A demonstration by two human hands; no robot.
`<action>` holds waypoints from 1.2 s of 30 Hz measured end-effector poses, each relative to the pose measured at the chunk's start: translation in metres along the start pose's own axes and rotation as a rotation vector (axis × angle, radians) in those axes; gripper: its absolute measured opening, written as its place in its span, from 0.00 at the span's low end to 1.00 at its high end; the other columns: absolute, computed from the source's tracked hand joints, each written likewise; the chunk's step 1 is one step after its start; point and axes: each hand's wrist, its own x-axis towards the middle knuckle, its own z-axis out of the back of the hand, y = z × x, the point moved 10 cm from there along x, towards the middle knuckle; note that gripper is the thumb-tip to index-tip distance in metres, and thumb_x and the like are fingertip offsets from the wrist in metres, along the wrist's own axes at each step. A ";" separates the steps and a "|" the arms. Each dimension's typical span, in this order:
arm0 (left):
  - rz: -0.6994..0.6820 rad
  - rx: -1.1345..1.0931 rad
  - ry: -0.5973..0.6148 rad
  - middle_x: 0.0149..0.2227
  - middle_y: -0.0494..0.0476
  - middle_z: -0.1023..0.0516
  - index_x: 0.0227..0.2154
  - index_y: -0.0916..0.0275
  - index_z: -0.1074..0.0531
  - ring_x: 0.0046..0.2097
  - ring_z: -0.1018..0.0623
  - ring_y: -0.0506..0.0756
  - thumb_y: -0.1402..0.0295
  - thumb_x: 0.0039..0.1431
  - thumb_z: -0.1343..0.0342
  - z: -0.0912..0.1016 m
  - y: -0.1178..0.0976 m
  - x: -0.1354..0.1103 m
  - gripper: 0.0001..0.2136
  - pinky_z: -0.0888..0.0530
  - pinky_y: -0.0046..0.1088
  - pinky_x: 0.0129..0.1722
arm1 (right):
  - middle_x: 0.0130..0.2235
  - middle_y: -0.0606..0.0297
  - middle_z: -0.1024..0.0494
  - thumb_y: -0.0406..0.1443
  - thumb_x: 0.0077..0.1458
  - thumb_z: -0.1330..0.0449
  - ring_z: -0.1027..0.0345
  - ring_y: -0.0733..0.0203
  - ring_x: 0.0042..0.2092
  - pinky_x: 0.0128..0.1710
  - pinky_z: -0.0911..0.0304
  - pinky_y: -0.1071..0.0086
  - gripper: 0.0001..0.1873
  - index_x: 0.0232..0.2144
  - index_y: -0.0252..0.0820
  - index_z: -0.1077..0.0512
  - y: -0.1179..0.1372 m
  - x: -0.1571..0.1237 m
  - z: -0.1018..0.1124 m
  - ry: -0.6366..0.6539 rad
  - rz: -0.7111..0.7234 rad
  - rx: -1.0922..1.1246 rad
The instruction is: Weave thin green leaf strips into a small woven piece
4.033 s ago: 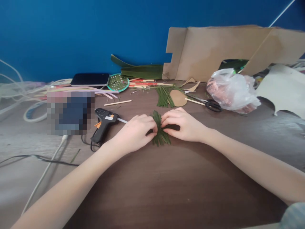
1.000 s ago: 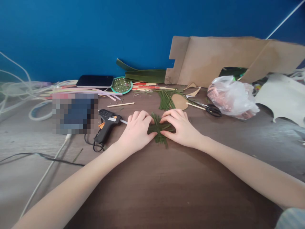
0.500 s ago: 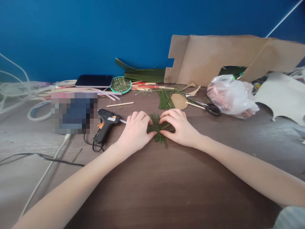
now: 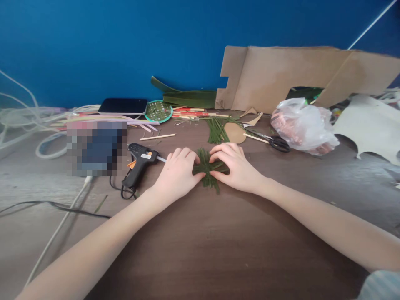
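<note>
Crossed green leaf strips (image 4: pixel 207 168), seemingly woven at the middle, lie on the brown table between my hands. My left hand (image 4: pixel 178 171) grips their left side between thumb and fingers. From the right, my right hand (image 4: pixel 238 170) pinches the strips with thumb and fingertips near the centre. Strip ends stick out toward the back and front. Behind the hands sit a pile of cut leaf strips (image 4: pixel 218 130) and a round brown card piece (image 4: pixel 235 133). A black glue gun (image 4: pixel 141 164) rests left of my left hand, its nozzle toward it.
Scissors (image 4: pixel 279 143), a plastic bag (image 4: pixel 304 127) and a folded cardboard sheet (image 4: pixel 275 77) stand at the back right. A wooden stick (image 4: pixel 158 136), a round green-rimmed container (image 4: pixel 158 111) and a dark phone (image 4: pixel 123 106) lie at the back left. A white cable (image 4: pixel 59 227) crosses the left side.
The hands stay almost in place, still holding the woven strips. The strip ends behind the centre look slightly more spread. Nothing else has visibly moved.
</note>
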 end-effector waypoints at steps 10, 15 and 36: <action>-0.010 0.002 -0.004 0.38 0.56 0.28 0.33 0.64 0.33 0.44 0.31 0.60 0.65 0.50 0.40 -0.001 0.000 0.001 0.10 0.34 0.37 0.42 | 0.44 0.61 0.28 0.36 0.51 0.41 0.41 0.53 0.49 0.48 0.47 0.58 0.06 0.34 0.43 0.34 -0.001 -0.001 0.004 -0.030 0.010 0.064; -0.023 -0.019 0.037 0.38 0.55 0.29 0.33 0.63 0.33 0.44 0.32 0.60 0.65 0.50 0.40 -0.003 -0.001 0.001 0.10 0.35 0.37 0.43 | 0.38 0.62 0.27 0.31 0.53 0.47 0.37 0.56 0.44 0.45 0.44 0.60 0.03 0.32 0.43 0.34 -0.018 -0.001 0.019 -0.180 -0.080 0.129; -0.019 -0.121 0.073 0.36 0.54 0.29 0.30 0.62 0.34 0.42 0.32 0.58 0.60 0.50 0.40 0.005 0.000 0.002 0.11 0.36 0.37 0.43 | 0.51 0.62 0.27 0.30 0.52 0.51 0.39 0.53 0.55 0.54 0.49 0.50 0.18 0.44 0.42 0.28 -0.040 0.008 0.018 -0.151 -0.111 -0.185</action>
